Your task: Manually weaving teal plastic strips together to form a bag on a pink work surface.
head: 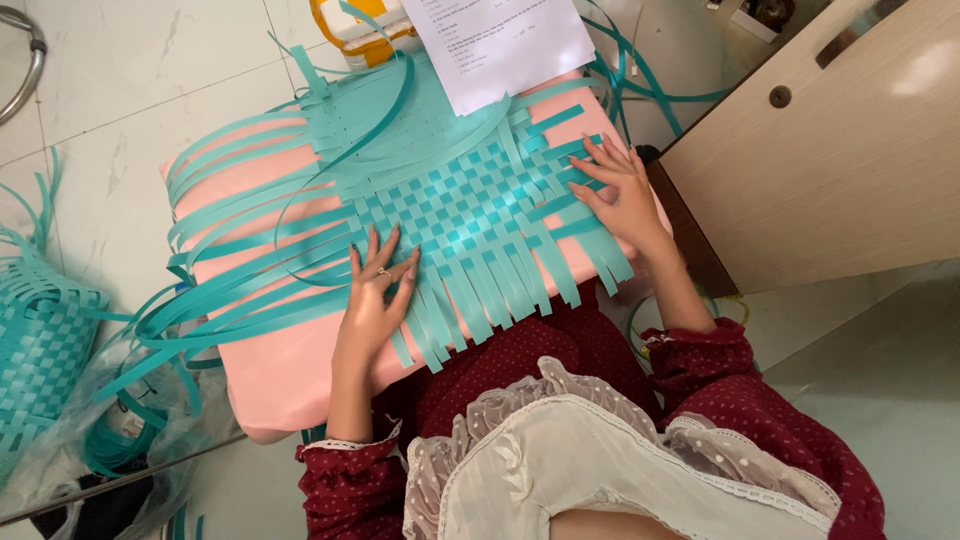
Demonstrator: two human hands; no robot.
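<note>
Already both hands lie flat, fingers spread, pinching nothing: left hand [372,300] and right hand [612,190] on the weave [470,205]; loose strips [250,280] could slip apart if pressure eases.

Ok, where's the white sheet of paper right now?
In the head view, the white printed sheet of paper lies at the top centre, overlapping the far edge of the teal woven strip mat on the pink cushion, beyond the right hand.
</note>
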